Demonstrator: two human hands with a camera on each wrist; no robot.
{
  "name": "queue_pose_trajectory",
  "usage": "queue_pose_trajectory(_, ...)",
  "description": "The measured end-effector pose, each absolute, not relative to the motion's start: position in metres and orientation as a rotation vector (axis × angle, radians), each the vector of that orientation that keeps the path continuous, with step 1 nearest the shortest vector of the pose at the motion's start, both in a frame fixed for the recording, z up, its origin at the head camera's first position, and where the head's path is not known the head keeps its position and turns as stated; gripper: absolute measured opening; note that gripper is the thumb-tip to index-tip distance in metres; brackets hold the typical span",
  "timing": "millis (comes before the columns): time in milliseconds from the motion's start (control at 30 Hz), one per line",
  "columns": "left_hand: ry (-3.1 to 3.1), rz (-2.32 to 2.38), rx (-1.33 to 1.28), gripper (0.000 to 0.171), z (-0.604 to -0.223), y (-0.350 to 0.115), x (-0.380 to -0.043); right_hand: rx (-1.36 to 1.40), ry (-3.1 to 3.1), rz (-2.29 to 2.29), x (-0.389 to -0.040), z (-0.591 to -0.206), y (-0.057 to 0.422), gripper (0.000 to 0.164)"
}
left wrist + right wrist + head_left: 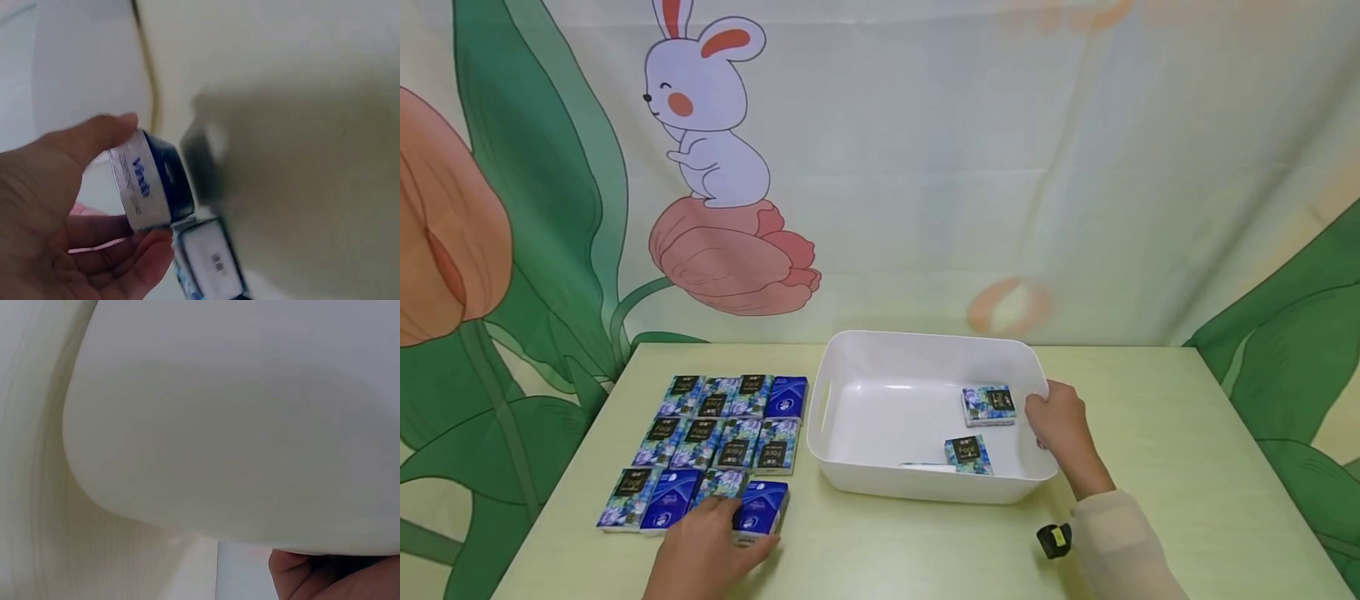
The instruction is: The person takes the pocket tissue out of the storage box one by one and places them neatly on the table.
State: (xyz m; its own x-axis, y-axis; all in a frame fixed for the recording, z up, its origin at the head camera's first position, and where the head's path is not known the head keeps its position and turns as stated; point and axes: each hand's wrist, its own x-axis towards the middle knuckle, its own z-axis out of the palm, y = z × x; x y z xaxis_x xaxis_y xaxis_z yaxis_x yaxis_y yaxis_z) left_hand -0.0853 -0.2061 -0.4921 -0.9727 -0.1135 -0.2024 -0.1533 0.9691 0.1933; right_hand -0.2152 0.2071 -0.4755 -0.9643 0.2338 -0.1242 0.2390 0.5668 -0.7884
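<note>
At the front right corner of the rows of tissue packs, my left hand [703,542] pinches a dark blue tissue pack [762,508] between thumb and fingers. In the left wrist view this pack [150,181] shows its white side with lettering, tilted, and a floral pack [215,259] lies right by the fingertips. My right hand [1063,429] grips the right end of a white plastic bin [925,483] at its rim. Two floral tissue packs [988,404] lie inside the bin towards its right side.
Several floral and blue tissue packs [700,442] are laid out in three rows left of the bin. A small black object with a yellow patch [1055,540] is beside the right sleeve. Behind the pale table [1150,433] hangs a printed curtain [910,167].
</note>
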Motion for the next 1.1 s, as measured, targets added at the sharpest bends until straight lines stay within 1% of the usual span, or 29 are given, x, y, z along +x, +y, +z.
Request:
queue_pose_trajectory(233, 3.002, 0.222, -0.228, 0.085, -0.504, -0.2, -0.086, 0.386, 2.816, -1.425, -0.214, -0.478, 0.207, 0.028)
queue_pose_trajectory(367, 3.058, 0.225, -0.215, 0.085, -0.509, -0.201, -0.083, 0.367, 2.824, -1.439, -0.211, -0.478, 0.205, 0.035)
queue_pose_trajectory(533, 3.098, 0.198, -0.147, 0.077, -0.512, -0.203, -0.081, 0.357, 2.861, -1.432, -0.21, -0.478, 0.204, 0.041)
queue_pose_trajectory(800, 3.149, 0.27, -0.124, 0.075, -0.506, -0.202, -0.083, 0.314, 2.943, -1.414, -0.201, -0.479, 0.203, 0.039)
queue_pose_trajectory(867, 3.233, 0.334, -0.083, 0.067, -0.498, -0.199, -0.085, 0.298, 2.959, -1.421, -0.2, -0.479, 0.202, 0.038)
queue_pose_trajectory(933, 3.335, 0.413, -0.012, 0.054, -0.486, -0.194, -0.087, 0.288, 2.975, -1.42, -0.199, -0.479, 0.202, 0.037)
queue_pose_trajectory(1033, 3.472, 0.52, 0.193, 0.034, -0.465, -0.182, -0.095, 0.282, 2.991, -1.402, -0.2, -0.478, 0.203, 0.037)
queue_pose_trajectory(1100, 3.502, 0.567, 0.366, 0.026, -0.45, -0.17, -0.104, 0.291, 2.989, -1.39, -0.201, -0.478, 0.204, 0.037)
